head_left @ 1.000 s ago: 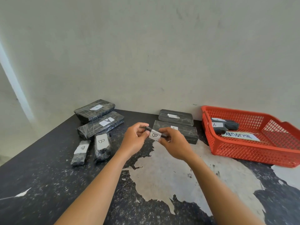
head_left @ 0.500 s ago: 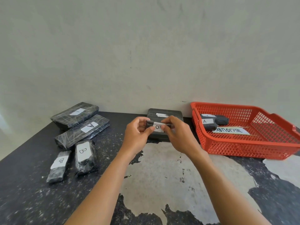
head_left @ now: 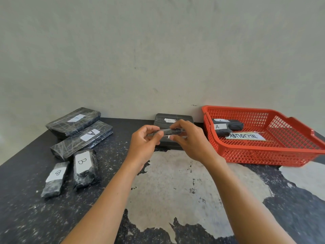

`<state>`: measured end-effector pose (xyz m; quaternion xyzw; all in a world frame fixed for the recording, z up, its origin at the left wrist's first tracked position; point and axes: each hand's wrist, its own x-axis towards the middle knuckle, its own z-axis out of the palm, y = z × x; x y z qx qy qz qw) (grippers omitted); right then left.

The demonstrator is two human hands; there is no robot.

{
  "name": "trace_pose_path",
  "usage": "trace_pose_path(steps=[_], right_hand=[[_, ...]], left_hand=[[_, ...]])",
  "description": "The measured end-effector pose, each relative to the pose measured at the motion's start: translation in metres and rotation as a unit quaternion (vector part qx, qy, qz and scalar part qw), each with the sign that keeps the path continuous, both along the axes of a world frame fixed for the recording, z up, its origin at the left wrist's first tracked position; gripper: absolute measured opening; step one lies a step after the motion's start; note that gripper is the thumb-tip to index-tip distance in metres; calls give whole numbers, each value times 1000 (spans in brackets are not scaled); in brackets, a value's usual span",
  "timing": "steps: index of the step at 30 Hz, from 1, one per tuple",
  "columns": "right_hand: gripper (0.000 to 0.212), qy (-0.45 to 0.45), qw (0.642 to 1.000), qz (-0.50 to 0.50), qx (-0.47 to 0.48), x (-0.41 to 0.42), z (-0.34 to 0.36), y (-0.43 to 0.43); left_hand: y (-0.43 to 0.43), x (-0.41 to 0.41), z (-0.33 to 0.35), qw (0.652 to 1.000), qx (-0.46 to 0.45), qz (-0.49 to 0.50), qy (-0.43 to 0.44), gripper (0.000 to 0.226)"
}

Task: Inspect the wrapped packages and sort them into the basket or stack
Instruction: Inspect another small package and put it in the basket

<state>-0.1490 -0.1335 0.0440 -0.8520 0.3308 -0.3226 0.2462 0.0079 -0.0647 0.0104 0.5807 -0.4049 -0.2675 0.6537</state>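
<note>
Both my hands hold one small black wrapped package [head_left: 169,132] up above the table, my left hand [head_left: 143,144] on its left end and my right hand [head_left: 190,140] on its right end. Its label faces away and is hidden. Behind it, against the wall, lies a stack of two flat black packages [head_left: 173,119]. The red basket [head_left: 274,155] at the right holds two black packages [head_left: 226,127], one marked A, and a paper sign. At the left lie two long packages marked A [head_left: 82,139] and two small ones marked B [head_left: 84,167].
The black table top [head_left: 26,217] has a large worn pale patch [head_left: 175,182] in the middle under my forearms. A plain grey wall [head_left: 158,59] rises right behind the packages and the basket. The table's left edge runs diagonally at the far left.
I have turned the small package in my fingers, so its B label, visible before, now faces away. The view has shifted slightly; the packages on the table have not moved.
</note>
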Motion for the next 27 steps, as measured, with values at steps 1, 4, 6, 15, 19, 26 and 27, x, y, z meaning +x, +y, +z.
trace_pose_path(steps=[1,4,6,15,19,26,27], right_hand=[[25,-9,1000,-1,7,0,0,0],[24,-43,998,-20,34,1,1,0],[19,-61,997,-32,36,1,0,0],[47,-24,999,-17,-26,2,-2,-2],[33,29,997,-41,-52,2,-4,-2],[22,21,997,-35,-58,1,-2,-1],[21,19,998,-34,-57,0,-1,-1]], left_hand=[[1,0,0,1000,-2,1,2,20],[2,0,1,1000,-10,-5,7,25],[3,-2,2,1000,-20,-5,-4,30],[1,1,-2,1000,-7,11,1,45],[2,-5,-3,999,-14,10,-43,40],[1,-5,-4,997,-34,13,-62,38],[2,-6,-4,997,-38,11,-62,38]])
